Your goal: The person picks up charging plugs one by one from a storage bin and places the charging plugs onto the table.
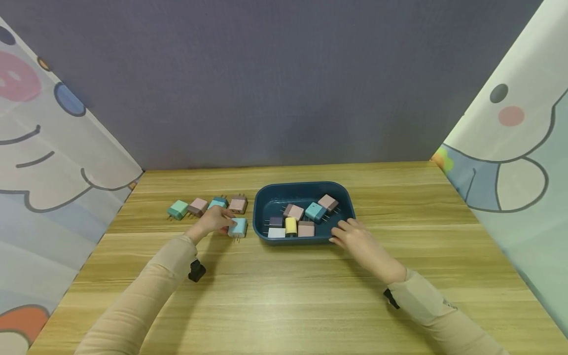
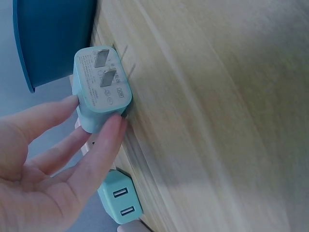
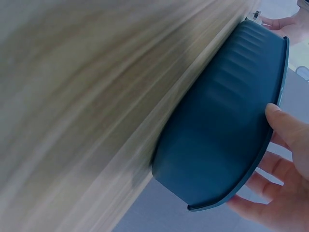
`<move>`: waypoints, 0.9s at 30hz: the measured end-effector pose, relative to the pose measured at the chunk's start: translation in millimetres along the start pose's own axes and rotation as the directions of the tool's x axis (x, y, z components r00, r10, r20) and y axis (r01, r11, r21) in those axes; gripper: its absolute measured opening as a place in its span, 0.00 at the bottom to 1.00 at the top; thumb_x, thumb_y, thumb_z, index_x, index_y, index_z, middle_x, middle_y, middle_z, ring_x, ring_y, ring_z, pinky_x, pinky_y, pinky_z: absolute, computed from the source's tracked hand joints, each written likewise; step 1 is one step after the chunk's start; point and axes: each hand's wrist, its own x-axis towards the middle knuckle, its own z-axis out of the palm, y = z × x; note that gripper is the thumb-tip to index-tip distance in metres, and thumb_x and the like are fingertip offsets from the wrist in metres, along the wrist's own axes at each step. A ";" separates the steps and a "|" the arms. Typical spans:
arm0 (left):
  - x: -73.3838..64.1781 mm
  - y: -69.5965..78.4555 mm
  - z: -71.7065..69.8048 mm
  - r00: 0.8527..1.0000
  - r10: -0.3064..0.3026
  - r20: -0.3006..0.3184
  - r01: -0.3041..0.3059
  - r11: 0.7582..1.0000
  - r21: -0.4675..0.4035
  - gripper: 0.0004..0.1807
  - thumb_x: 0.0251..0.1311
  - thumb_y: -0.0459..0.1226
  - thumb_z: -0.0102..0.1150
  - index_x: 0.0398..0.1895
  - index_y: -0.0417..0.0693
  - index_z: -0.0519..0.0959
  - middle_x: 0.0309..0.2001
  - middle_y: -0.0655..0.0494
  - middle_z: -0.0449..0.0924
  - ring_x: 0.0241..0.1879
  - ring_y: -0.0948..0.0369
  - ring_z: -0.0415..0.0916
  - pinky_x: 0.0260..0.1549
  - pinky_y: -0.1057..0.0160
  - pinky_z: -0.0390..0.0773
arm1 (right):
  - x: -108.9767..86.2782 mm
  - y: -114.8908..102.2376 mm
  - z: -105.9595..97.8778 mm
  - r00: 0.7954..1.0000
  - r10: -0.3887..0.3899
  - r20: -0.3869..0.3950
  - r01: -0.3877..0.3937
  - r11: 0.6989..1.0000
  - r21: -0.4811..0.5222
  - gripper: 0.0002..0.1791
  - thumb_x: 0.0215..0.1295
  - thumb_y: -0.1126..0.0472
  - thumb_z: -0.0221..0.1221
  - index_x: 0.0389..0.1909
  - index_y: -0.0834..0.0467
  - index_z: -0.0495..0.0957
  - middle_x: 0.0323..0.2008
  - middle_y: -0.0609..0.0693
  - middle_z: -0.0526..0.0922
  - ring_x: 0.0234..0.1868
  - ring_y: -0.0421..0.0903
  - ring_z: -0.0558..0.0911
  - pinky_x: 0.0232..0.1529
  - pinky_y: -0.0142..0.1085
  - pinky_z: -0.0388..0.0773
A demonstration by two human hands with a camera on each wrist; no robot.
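Note:
My left hand point(image 1: 213, 221) pinches a light blue charger plug point(image 1: 238, 227) between thumb and fingers, left of the dark blue bin point(image 1: 271, 196). In the left wrist view the plug point(image 2: 104, 79) shows its two metal prongs and a printed face, close over the wood. My right hand point(image 1: 357, 240) holds the bin's near right corner. The right wrist view has the thumb on the outside of the bin wall point(image 3: 217, 116) near the rim, with the other fingers around the edge. Inside the bin lie several plugs, among them a yellow one point(image 1: 291, 226) and a teal one point(image 1: 315, 211).
Left of the bin, several plugs form a rough row: green point(image 1: 178, 209), pink point(image 1: 198, 206), blue point(image 1: 218, 202) and another pink plug point(image 1: 238, 203). A grey panel point(image 1: 284, 98) rises behind the wooden table point(image 1: 275, 301). Printed curtains hang at both sides.

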 end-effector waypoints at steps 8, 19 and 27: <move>-2.3 3.7 -1.0 1.000 0.017 0.003 -0.017 0.998 0.067 0.18 0.56 0.32 0.53 0.45 0.25 0.73 0.43 0.32 0.74 0.30 0.51 0.79 0.30 0.58 0.79 | -0.3 -0.1 1.1 1.000 -0.003 -0.004 0.003 1.000 0.004 0.04 0.53 0.60 0.61 0.27 0.55 0.76 0.24 0.46 0.71 0.26 0.42 0.65 0.30 0.36 0.69; -10.3 18.2 -10.5 0.997 0.081 0.001 -0.077 0.951 0.300 0.16 0.61 0.36 0.47 0.44 0.30 0.75 0.44 0.35 0.75 0.26 0.53 0.77 0.29 0.59 0.77 | -1.2 1.0 2.2 1.000 -0.009 -0.017 0.009 1.000 0.001 0.04 0.53 0.60 0.61 0.27 0.55 0.76 0.24 0.46 0.70 0.25 0.42 0.63 0.28 0.35 0.68; -12.8 29.3 -18.8 0.998 0.063 0.028 -0.069 0.913 0.403 0.17 0.61 0.39 0.47 0.44 0.33 0.75 0.51 0.35 0.70 0.47 0.43 0.70 0.42 0.48 0.72 | -1.1 1.0 1.8 1.000 -0.008 -0.010 0.008 1.000 -0.002 0.04 0.53 0.60 0.61 0.27 0.56 0.76 0.24 0.46 0.70 0.25 0.42 0.64 0.28 0.35 0.68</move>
